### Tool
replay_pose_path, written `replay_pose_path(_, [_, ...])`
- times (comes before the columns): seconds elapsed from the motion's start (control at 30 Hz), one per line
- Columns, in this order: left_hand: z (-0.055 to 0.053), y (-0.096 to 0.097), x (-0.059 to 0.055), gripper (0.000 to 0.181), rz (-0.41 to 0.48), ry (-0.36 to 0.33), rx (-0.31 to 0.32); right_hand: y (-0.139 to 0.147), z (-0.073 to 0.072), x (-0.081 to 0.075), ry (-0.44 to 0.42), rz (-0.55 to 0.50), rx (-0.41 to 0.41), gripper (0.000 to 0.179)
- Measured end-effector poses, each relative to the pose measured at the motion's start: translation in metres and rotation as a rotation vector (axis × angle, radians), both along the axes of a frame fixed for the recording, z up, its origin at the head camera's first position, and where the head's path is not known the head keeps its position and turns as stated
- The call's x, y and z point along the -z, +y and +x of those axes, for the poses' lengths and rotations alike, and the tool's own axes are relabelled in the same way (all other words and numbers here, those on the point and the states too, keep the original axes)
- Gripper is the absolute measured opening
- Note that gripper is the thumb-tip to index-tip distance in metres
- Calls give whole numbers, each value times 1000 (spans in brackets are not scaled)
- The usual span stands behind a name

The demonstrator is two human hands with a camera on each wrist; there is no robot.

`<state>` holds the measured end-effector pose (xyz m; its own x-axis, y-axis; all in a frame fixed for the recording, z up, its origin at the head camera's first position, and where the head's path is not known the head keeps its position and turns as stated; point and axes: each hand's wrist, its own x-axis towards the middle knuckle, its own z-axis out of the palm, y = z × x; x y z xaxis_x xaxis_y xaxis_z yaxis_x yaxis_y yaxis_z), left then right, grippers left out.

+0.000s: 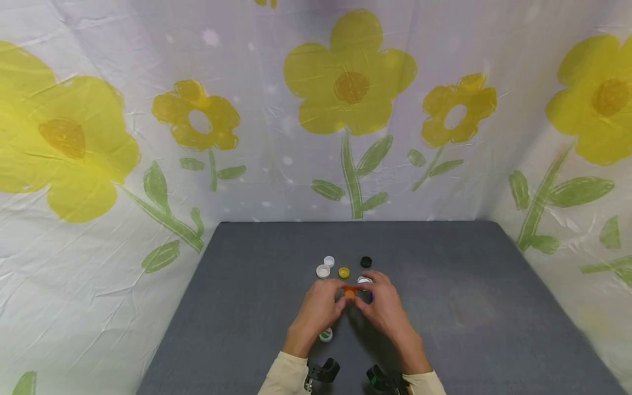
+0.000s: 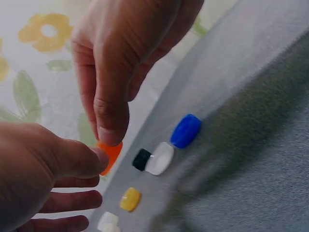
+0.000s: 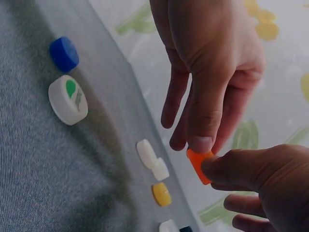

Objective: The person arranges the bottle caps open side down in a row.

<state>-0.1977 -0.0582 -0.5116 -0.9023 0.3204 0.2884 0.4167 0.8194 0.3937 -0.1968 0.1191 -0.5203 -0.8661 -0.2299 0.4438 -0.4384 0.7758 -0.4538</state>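
Note:
Both hands meet over the grey table and pinch one orange bottle cap [image 1: 349,292] between thumb and fingers. My left hand [image 1: 318,311] holds its left side, my right hand [image 1: 386,310] its right. In the left wrist view the cap [image 2: 112,155] is raised above the table, partly covered by the thumbs. Beyond the hands lie a yellow cap [image 1: 344,272], a black cap [image 1: 366,261] and a pair of white caps [image 1: 323,271]. Another white cap [image 1: 364,280] and a blue cap [image 2: 186,131] lie by the right hand.
A white cap with a green mark [image 1: 326,335] lies beside the left wrist. Near it is another blue cap [image 3: 64,54], hidden in the head view. The grey table [image 1: 474,307] is bordered by flower-printed cloth [image 1: 266,181] at the back and sides.

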Motion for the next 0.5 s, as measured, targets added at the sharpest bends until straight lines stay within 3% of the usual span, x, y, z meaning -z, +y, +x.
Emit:
replay_pose_path(0.27, [10, -11, -14, 24, 17, -32, 30, -4, 7, -5, -38, -38, -65, 27])
replay_pose_path(0.5, [15, -18, -15, 23, 20, -80, 41, -10, 13, -8, -71, -62, -111, 24])
